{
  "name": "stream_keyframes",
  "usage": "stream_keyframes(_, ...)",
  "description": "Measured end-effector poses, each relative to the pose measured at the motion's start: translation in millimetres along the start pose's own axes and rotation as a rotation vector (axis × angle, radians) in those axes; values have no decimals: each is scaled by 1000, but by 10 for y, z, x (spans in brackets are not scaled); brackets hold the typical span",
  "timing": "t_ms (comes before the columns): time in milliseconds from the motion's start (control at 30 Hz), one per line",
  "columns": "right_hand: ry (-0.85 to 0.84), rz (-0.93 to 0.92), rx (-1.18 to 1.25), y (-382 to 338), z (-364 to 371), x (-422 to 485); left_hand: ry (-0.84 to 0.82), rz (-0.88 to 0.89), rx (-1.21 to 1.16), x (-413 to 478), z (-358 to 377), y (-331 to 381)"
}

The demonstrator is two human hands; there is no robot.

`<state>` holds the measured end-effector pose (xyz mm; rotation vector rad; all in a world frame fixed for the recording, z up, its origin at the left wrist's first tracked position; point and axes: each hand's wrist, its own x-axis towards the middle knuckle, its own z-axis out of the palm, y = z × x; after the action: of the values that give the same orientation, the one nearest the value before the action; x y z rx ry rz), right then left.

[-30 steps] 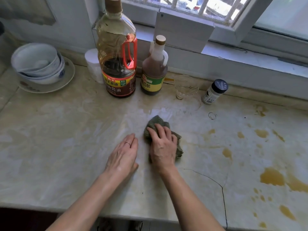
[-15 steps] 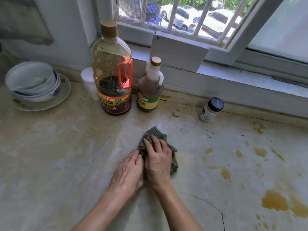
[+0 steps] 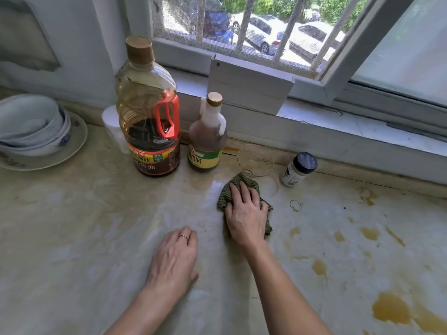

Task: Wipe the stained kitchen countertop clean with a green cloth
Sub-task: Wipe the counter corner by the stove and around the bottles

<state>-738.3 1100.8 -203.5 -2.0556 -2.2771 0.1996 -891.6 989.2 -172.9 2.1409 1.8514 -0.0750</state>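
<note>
A crumpled green cloth (image 3: 226,193) lies on the pale marble countertop (image 3: 72,226), just in front of a small clear glass bowl. My right hand (image 3: 245,213) presses flat on the cloth with fingers spread, covering most of it. My left hand (image 3: 175,257) rests palm down on the bare counter, nearer to me and left of the cloth, holding nothing. Brown-yellow stains (image 3: 391,310) spot the counter to the right, with smaller drips (image 3: 368,233) further back.
A large soy sauce bottle (image 3: 151,112) and a smaller vinegar bottle (image 3: 208,139) stand at the back. The glass bowl (image 3: 255,160) and a black-capped spice jar (image 3: 298,169) sit right of them. Stacked bowls on a plate (image 3: 36,131) stand at far left. The window sill (image 3: 362,124) borders the back.
My right hand has pushed the cloth away from me toward the glass bowl. My left hand, which was touching the cloth, now lies apart from it. The view has tilted up.
</note>
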Motion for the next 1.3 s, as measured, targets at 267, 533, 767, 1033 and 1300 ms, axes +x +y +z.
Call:
stream_keyframes(267, 115, 102, 12, 202, 45, -109, -12, -22, 4, 0, 6, 21)
stream_keyframes(533, 21, 172, 34, 195, 2, 62, 10, -31, 9, 24, 52, 24)
stream_keyframes(767, 16, 199, 67, 62, -10, 160, 9, -28, 14, 45, 65, 29)
stream_keyframes(1033, 22, 184, 64, -87, 15, 231, 43, -38, 40, 59, 72, 39)
stream_keyframes(1300, -42, 85, -12, 74, -40, 383, 30, -38, 55, 71, 82, 41)
